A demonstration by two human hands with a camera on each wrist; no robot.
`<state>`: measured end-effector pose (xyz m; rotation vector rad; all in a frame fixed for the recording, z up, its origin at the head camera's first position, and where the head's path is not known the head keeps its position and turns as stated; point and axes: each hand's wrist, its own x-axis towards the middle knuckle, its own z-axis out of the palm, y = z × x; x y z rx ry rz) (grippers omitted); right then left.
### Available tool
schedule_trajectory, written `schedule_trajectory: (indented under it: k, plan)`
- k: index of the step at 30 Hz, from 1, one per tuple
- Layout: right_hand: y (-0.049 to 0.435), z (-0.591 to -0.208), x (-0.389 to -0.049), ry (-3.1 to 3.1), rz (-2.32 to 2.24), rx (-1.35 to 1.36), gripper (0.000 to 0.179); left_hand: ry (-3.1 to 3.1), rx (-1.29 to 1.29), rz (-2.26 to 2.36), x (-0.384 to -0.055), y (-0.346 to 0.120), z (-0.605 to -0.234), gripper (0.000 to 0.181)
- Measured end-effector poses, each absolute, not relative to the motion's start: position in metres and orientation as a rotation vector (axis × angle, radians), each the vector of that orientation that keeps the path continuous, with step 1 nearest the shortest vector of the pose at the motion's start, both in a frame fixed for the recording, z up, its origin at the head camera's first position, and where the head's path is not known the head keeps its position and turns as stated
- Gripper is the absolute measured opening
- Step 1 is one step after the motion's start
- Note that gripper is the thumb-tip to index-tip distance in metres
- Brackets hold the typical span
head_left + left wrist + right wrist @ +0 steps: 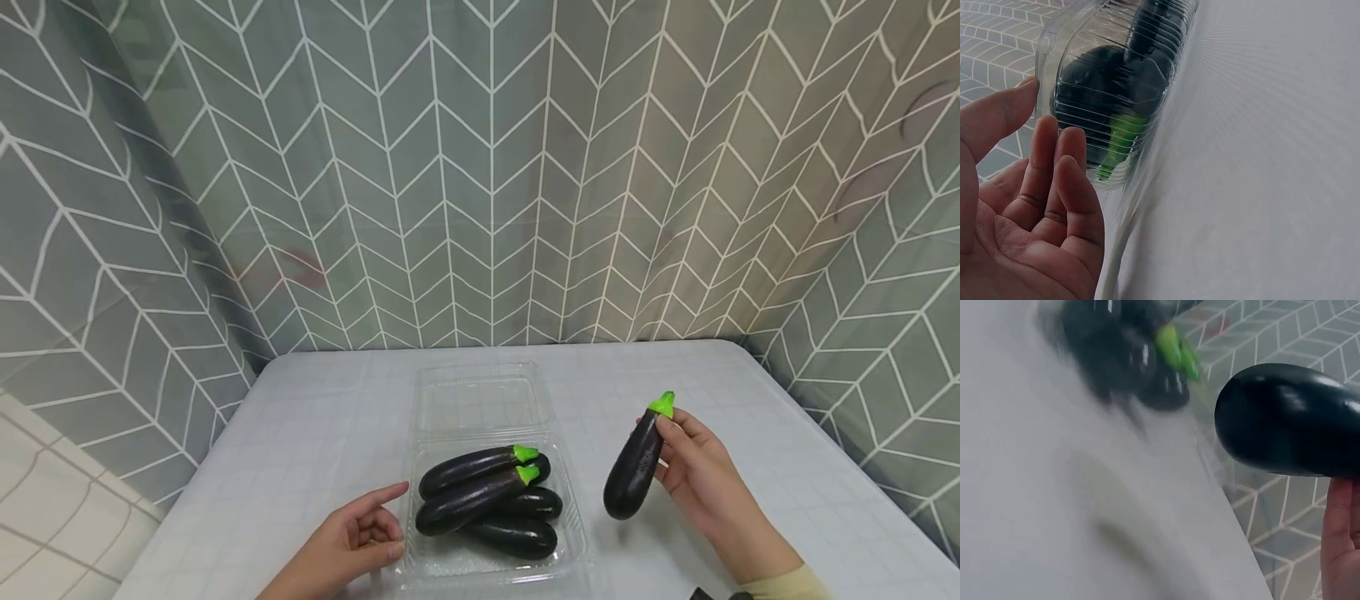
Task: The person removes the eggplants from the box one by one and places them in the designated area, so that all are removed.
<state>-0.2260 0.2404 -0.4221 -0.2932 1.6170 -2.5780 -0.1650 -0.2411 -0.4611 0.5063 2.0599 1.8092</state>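
Observation:
A clear plastic clamshell container (573, 508) lies with its lid (480, 400) folded back, away from me. Several dark purple eggplants (472, 500) with bright green caps are piled in its base. At the container's left side, my left hand (348, 537) touches the rim with its fingertips, holding nothing. The left wrist view shows these fingers (1041, 156) against the ribbed wall. My right hand (705, 475) pinches another eggplant (633, 467) by its capped end, right of the container and above the table. Its rounded dark end (1285, 419) fills part of the right wrist view.
The table (300, 450) has a white cloth with a faint grid. Grey curtains (487, 167) with a white chevron pattern hang behind it and on both sides. A small black object (720, 594) shows at the bottom edge beside the right sleeve (787, 583).

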Motion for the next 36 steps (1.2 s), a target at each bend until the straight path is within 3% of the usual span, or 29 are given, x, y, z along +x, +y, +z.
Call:
schedule_trajectory:
  k: [6,13,17,36]
  plan:
    - [0.253,-0.416,-0.253,1.965,-2.328,-0.031,0.016,2.05,0.46,1.806,-0.164,-0.242,-0.462,0.074]
    - [0.249,-0.408,-0.29,2.19,-2.024,0.049,0.068,2.022,0.44,1.82,-0.164,-0.242,-0.461,0.075]
    - [0.243,-0.408,-0.308,2.236,-1.918,0.09,0.081,2.016,0.427,1.82,-0.165,-0.242,-0.462,0.074]
    - [0.236,-0.421,-0.364,2.414,-1.624,0.128,0.081,2.039,0.331,1.789,-0.169,-0.237,-0.461,0.077]
